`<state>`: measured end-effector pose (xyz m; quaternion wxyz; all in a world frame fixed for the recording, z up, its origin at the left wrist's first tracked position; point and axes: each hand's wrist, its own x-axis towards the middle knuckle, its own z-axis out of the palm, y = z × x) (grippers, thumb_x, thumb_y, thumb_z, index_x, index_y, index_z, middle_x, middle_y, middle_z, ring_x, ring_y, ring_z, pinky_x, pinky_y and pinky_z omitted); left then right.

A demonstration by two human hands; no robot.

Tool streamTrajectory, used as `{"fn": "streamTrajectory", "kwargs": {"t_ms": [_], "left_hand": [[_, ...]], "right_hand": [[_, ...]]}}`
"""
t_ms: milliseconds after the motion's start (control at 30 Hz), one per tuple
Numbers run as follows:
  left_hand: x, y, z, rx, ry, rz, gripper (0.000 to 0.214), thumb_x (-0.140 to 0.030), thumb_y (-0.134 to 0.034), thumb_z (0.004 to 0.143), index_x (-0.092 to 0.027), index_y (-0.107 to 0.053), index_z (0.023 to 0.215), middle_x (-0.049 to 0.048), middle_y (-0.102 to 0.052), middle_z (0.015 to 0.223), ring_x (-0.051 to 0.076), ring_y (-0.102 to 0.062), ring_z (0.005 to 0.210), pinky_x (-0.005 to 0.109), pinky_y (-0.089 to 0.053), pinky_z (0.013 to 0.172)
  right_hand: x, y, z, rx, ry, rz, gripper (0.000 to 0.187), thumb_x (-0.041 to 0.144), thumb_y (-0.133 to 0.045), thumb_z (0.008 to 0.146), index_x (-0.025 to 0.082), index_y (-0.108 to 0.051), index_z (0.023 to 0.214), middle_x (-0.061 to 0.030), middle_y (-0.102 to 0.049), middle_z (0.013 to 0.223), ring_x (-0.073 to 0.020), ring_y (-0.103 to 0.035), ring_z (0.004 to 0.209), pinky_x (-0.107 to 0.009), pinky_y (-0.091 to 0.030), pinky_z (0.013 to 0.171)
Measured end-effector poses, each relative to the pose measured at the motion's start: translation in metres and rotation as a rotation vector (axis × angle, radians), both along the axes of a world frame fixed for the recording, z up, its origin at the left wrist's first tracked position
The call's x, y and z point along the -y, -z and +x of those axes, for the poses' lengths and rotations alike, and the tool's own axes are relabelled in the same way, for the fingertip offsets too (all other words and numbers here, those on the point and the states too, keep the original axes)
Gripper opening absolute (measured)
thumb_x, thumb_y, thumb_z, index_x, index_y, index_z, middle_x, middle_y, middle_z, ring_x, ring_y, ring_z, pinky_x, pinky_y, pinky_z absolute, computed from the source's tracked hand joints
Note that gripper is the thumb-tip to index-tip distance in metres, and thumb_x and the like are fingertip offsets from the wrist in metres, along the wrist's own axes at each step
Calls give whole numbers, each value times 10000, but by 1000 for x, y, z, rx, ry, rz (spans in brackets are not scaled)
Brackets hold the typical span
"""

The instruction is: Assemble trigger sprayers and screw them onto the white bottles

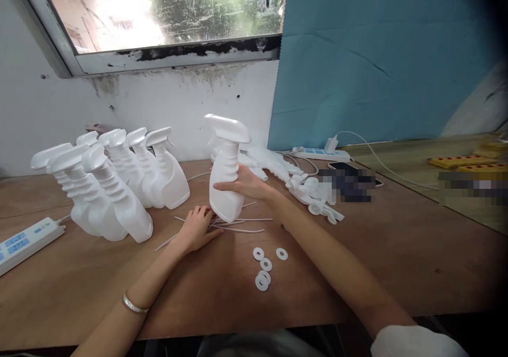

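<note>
My right hand [248, 183] is wrapped around the body of a white spray bottle [224, 180] with its trigger head on. The bottle is held near the middle of the table, tilted slightly. Just left of its base, my left hand [198, 227] lies palm down on the tabletop with the thumb spread, touching or close to several thin white dip tubes [246, 230]. Part of the tubes is hidden under that hand. Several flat white ring washers [265, 264] lie in front of the bottle, two of them overlapping.
More white spray bottles [119, 198] stand grouped at the left, beside a power strip [29, 243]. Loose trigger heads [311, 190] are piled behind my right forearm. Farther back are a second power strip [317, 153] with a cable and a phone [345, 167].
</note>
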<state>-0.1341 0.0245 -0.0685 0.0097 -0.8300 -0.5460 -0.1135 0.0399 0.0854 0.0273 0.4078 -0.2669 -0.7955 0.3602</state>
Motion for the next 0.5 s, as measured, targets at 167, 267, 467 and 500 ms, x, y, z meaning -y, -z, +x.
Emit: {"fn": "streamTrajectory", "kwargs": {"t_ms": [167, 267, 467, 500], "left_hand": [[3, 11, 14, 50, 124, 19, 249, -284, -393, 850, -187, -528, 1036, 82, -528, 1087, 212, -482, 994, 352, -392, 877], [5, 13, 22, 90, 164, 25, 241, -237, -359, 867, -205, -548, 1013, 62, -537, 1062, 189, -490, 984, 322, -413, 858], [11, 6, 32, 202, 207, -114, 223, -270, -401, 874, -173, -574, 976, 71, -565, 1033, 202, -527, 939, 379, -444, 812], [12, 5, 33, 245, 213, -140, 224, -281, -423, 868, -165, -559, 1004, 69, -559, 1043, 191, -536, 928, 379, -452, 805]], "right_hand": [[9, 3, -30, -93, 216, 24, 447, 545, -574, 657, 159, -501, 869, -24, -579, 784, -165, -546, 713, -287, -423, 610], [20, 0, -53, -134, 254, 26, 504, 576, -539, 672, 163, -463, 951, -17, -574, 780, -161, -546, 695, -283, -418, 600], [36, 3, -97, -135, 240, 98, 508, 600, -505, 693, 181, -418, 968, -35, -551, 874, -189, -558, 787, -307, -435, 639], [37, 7, -104, -113, 226, 100, 510, 608, -500, 694, 187, -417, 968, -38, -549, 886, -193, -558, 796, -308, -436, 637]]}}
